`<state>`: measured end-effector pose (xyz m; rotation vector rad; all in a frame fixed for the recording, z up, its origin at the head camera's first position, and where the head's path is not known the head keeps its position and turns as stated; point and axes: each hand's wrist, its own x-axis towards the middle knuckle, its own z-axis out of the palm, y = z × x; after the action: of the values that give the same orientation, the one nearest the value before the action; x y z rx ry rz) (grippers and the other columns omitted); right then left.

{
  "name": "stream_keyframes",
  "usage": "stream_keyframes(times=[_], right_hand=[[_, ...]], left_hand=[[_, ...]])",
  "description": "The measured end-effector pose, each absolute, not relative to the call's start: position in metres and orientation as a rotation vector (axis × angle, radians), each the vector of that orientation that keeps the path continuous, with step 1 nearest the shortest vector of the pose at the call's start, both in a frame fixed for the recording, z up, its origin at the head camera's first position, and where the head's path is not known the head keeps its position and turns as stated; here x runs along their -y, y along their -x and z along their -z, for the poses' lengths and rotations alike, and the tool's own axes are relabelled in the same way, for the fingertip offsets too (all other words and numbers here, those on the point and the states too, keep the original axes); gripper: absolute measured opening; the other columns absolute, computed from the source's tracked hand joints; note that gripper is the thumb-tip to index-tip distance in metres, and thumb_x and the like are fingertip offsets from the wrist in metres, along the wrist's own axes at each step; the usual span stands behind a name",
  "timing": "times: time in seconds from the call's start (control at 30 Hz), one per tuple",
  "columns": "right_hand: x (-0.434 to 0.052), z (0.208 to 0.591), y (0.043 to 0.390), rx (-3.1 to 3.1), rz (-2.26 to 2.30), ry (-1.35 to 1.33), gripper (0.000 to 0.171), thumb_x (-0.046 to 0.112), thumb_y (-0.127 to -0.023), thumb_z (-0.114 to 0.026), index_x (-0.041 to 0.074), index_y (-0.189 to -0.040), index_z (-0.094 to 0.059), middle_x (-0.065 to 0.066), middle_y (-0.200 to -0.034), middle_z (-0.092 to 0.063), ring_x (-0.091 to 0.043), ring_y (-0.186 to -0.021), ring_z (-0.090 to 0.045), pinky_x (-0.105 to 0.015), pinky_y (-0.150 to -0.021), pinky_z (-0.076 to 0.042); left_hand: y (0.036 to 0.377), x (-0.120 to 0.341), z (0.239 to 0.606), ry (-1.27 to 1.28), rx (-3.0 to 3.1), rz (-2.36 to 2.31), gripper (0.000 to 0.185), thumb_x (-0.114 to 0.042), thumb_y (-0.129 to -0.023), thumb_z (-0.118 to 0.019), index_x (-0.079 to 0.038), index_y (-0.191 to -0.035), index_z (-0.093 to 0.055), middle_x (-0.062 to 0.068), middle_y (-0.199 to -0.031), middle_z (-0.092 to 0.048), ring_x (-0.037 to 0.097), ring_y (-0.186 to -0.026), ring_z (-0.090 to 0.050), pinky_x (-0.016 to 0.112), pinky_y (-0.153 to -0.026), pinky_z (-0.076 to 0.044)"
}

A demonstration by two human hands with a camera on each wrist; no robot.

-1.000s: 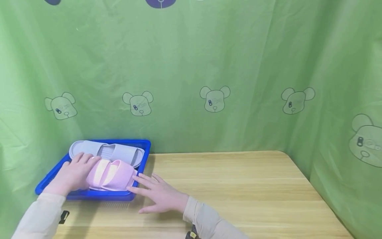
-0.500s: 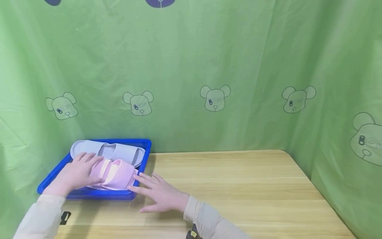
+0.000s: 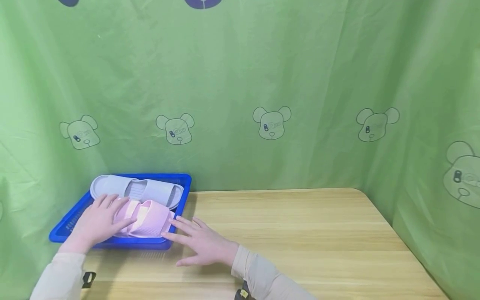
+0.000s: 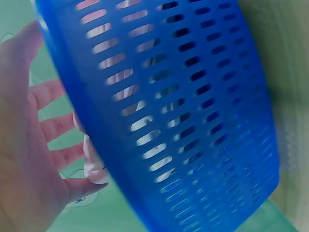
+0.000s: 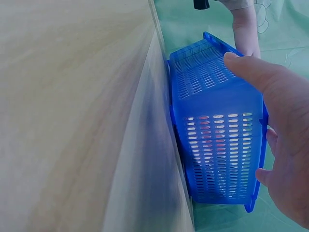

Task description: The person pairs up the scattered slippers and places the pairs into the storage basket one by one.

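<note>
A blue plastic basket (image 3: 131,243) stands at the left of the table, holding two pairs of slippers. The grey slippers (image 3: 156,192) lie along its back side, and the pink slippers (image 3: 151,221) lie in front of them. My left hand (image 3: 100,221) is over the left end of the pink slippers, fingers extended and slightly bent; in the left wrist view its fingers (image 4: 55,126) reach in over the basket's rim. My right hand (image 3: 206,243) has its fingers spread, with fingertips at the basket's right front corner and on the edge of the pink slippers.
The wooden table (image 3: 300,233) extends to the right of the basket. A green curtain (image 3: 225,83) printed with bear heads hangs behind and at both sides. Dark wrist straps (image 3: 241,293) show under the sleeves.
My left hand has shifted slightly right, its thumb coming away from the pink slippers' near side. The right hand stays at the basket's corner. The view has shifted slightly.
</note>
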<state>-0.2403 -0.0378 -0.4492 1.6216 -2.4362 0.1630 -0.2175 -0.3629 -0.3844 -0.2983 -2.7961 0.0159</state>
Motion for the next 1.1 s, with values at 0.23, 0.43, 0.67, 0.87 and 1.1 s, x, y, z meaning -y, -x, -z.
stream_keyframes(times=[0.23, 0.43, 0.67, 0.87, 1.1], right_hand=[[0.039, 0.449, 0.241, 2.430, -0.153, -1.623, 0.084, 0.066, -0.090, -0.049, 0.036, -0.156, -0.007, -0.006, -0.166, -0.009, -0.025, -0.153, -0.008, -0.057, -0.118, -0.022], [0.039, 0.451, 0.242, 2.427, -0.152, -1.617, 0.084, 0.066, -0.090, -0.048, 0.038, -0.156, -0.005, -0.005, -0.166, -0.009, -0.024, -0.153, -0.008, -0.056, -0.118, -0.023], [0.039, 0.450, 0.241, 2.447, -0.172, -1.621, 0.084, 0.066, -0.090, -0.048, 0.039, -0.155, -0.002, -0.005, -0.166, -0.009, -0.024, -0.153, -0.007, -0.056, -0.119, -0.021], [0.040, 0.450, 0.242, 2.451, -0.186, -1.621, 0.083, 0.066, -0.090, -0.048, 0.038, -0.156, -0.005, -0.003, -0.166, -0.006, -0.024, -0.153, -0.008, -0.056, -0.119, -0.020], [0.040, 0.451, 0.242, 2.461, -0.196, -1.623, 0.082, 0.063, -0.090, -0.051, 0.035, -0.156, -0.010, -0.004, -0.166, -0.005, -0.025, -0.153, -0.009, -0.055, -0.120, -0.019]], left_hand=[[0.219, 0.363, 0.396, 0.242, 2.750, 0.043, 0.068, -0.062, -0.085, -0.061, -0.013, -0.132, -0.056, 0.023, -0.135, -0.051, 0.047, -0.128, -0.039, 0.073, -0.098, -0.032], [0.221, 0.366, 0.405, 0.218, 2.742, 0.102, 0.067, -0.060, -0.087, -0.059, -0.012, -0.133, -0.055, 0.024, -0.137, -0.049, 0.048, -0.129, -0.039, 0.073, -0.099, -0.031], [0.222, 0.374, 0.416, 0.202, 2.717, 0.196, 0.063, -0.056, -0.088, -0.060, -0.012, -0.133, -0.056, 0.024, -0.138, -0.049, 0.046, -0.129, -0.040, 0.070, -0.100, -0.031], [0.224, 0.377, 0.421, 0.216, 2.681, 0.237, 0.060, -0.053, -0.088, -0.062, -0.010, -0.130, -0.059, 0.024, -0.135, -0.051, 0.047, -0.127, -0.043, 0.068, -0.097, -0.034], [0.227, 0.378, 0.422, 0.226, 2.672, 0.302, 0.058, -0.049, -0.087, -0.065, -0.007, -0.126, -0.062, 0.025, -0.131, -0.055, 0.048, -0.122, -0.047, 0.065, -0.097, -0.037]])
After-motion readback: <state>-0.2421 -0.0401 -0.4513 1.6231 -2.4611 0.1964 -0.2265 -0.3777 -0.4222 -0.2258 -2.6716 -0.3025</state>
